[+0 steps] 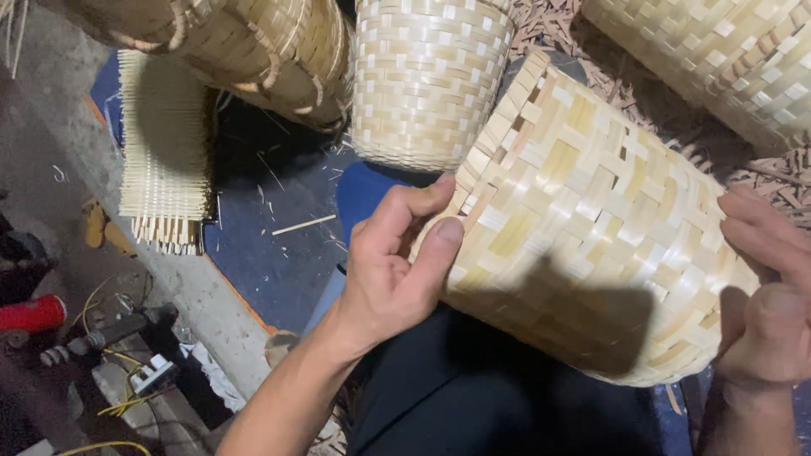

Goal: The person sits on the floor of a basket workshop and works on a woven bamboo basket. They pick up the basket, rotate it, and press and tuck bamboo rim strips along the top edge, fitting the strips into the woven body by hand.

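At the far left a flat woven mat (165, 152) lies on the floor, with a red tool (32, 314) and yellow wires (114, 359) nearer you at the left edge. Above the mat, at the top, a darker basket (245, 51) lies on its side, and just right of it a pale basket (427, 80) stands on a blue sheet (270, 245). Your left hand (393, 270) grips the left rim of the large basket (591, 228) across your lap, thumb pressed on the outer weave, fingers curled over the edge. That basket lies tilted on its side, its mouth toward the left. Your right hand (764, 295) touches its right end with fingers spread along the weave; you cannot tell whether it grips. Another basket (718, 59) sits at the far right.
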